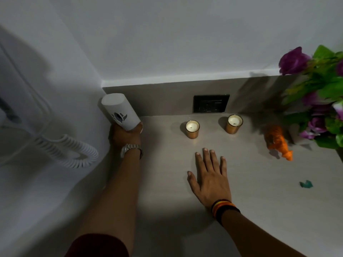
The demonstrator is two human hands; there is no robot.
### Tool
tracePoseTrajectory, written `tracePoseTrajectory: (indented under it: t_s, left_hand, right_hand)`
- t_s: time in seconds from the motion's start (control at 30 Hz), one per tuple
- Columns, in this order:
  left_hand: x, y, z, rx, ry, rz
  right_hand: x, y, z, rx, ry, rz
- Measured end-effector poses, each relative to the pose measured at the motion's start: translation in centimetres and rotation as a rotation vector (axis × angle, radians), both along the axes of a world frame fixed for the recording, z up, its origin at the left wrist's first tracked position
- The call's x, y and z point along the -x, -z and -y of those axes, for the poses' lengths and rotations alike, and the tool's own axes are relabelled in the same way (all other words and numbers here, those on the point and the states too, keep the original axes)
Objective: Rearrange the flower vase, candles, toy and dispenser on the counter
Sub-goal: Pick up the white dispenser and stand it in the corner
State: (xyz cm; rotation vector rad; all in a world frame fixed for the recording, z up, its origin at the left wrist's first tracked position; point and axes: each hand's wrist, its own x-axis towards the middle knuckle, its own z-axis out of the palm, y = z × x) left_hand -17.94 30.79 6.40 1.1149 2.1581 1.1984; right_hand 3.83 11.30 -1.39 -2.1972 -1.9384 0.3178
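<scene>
Pale grey counter (241, 201) is seen from above, closed at the back by a low backsplash and a white wall, with a dark socket plate (211, 103) set into the backsplash. At the far left corner of the counter the white dispenser (120, 111) is held by the left hand (126, 135); the fingers are wrapped closed around its lower end, and the body is tilted so that its top leans toward the left wall. Whether its base touches the counter cannot be told, because it is hidden by the hand. A metal watch (130, 150) is worn on this wrist. The right hand (210, 178) is laid flat on the counter near the middle, palm down, with the fingers stretched out and slightly spread, and nothing is held by it. Coloured bands (223, 208) are worn on its wrist. Beyond its fingertips 2 candles in golden glass holders are standing upright, apart from each other: the left candle (192, 129) and the right candle (234, 124), the second closer to the backsplash. Further right the orange toy (278, 142) is placed, and just beside it the flower vase (297, 134) with purple flowers (294, 61) is partly cut by the right edge. A white coiled cord (74, 153) is hanging at the left wall.
</scene>
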Motion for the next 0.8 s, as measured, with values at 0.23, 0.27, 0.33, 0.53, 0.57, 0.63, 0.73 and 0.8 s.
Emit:
tracePoseTrajectory:
  t_s: [0.23,0.27,0.33,0.53,0.57,0.63,0.73,0.8]
  left_hand:
    - [1.3,1.2,-2.8,0.056,0.032,-0.05]
    - [1.4,1.1,-3.0,0.058,0.042,-0.05]
    - [1.8,1.1,-3.6,0.073,0.06,-0.04]
    - [2.2,1.4,-3.8,0.101,0.102,-0.101]
    - [2.1,1.5,-3.6,0.132,0.096,-0.109]
    - [1.5,1.7,-2.3,0.171,0.067,-0.107]
    - [-1.1,3.2,2.8,0.051,0.148,-0.101]
    - [-3.6,4.7,8.0,0.024,0.306,-0.163]
  right_hand:
    - [0.0,0.0,0.0,0.007,0.002,0.003]
    - [0.0,0.0,0.0,0.008,0.003,0.004]
    - [0.0,0.0,-0.1,0.007,0.005,0.006]
    - [0.0,0.2,0.0,-0.015,0.008,-0.005]
    - [0.0,0.2,0.0,-0.014,0.008,-0.002]
    - [0.0,0.2,-0.1,-0.009,0.008,0.001]
    - [-0.1,-0.1,0.0,-0.013,0.006,-0.002]
    - [0.0,-0.4,0.1,-0.011,0.003,-0.012]
